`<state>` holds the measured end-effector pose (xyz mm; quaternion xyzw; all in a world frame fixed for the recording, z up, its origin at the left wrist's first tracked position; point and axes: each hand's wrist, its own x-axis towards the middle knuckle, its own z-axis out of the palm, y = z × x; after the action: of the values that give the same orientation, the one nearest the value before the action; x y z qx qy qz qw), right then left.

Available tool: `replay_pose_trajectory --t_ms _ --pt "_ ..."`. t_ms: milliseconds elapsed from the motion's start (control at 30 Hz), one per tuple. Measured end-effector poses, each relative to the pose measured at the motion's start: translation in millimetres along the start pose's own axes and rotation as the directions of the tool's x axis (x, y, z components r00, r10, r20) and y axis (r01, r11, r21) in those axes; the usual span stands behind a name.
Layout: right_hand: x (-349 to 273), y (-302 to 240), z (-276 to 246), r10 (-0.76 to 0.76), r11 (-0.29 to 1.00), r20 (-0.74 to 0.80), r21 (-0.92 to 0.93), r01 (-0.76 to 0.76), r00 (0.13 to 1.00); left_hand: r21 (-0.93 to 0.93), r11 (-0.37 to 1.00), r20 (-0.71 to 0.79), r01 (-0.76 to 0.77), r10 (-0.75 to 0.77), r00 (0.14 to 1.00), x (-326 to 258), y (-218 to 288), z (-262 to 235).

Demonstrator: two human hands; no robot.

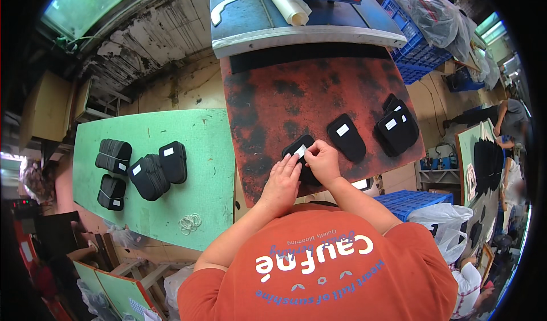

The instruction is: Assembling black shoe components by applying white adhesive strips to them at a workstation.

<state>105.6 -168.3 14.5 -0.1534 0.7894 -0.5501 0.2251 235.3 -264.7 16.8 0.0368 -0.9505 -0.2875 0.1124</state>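
A black flat rounded piece [297, 146] with a white label lies on the worn red work plate [285, 93] near its front edge. My left hand [283, 180] rests flat on the plate beside it, fingertips touching the piece. My right hand [322, 160] pinches the white label on the piece. A second black piece [346, 137] with a label lies just to the right. Farther right sits a small stack of the same black pieces [396, 128].
A green table [171, 207] on the left carries piles of black pieces [151, 173] and loose rubber bands [190, 223]. A blue machine [296, 19] stands behind the plate. Blue crates [419, 53] and plastic bags [444, 224] are at the right, where other people work.
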Motion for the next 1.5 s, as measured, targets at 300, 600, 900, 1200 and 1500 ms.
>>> replay_pose_trajectory --t_ms 300,600,900,1200,1500 --pt "5.8 -9.7 -7.3 0.033 0.996 0.028 -0.081 -0.031 0.999 0.154 0.988 0.129 0.019 -0.039 0.991 -1.6 -2.5 1.2" --pt "17.3 -19.6 -11.5 0.016 0.880 0.037 -0.474 0.003 0.999 0.129 0.991 0.147 0.039 -0.058 0.987 -0.4 -1.4 -2.6" --pt "22.0 -16.9 -22.5 -0.158 0.878 0.043 -0.450 0.161 0.986 0.005 1.000 0.105 0.004 -0.004 0.995 -10.7 -3.8 -1.8" --pt "60.9 -26.1 -90.5 -0.138 0.867 -0.064 -0.489 0.089 0.988 0.031 0.999 0.175 0.013 -0.018 0.984 -12.1 -4.1 -2.4" --pt "38.8 -24.7 -11.8 -0.398 0.528 0.571 -0.497 0.689 0.718 0.025 1.000 0.119 -0.001 -0.002 0.993 -6.5 -4.1 1.8"
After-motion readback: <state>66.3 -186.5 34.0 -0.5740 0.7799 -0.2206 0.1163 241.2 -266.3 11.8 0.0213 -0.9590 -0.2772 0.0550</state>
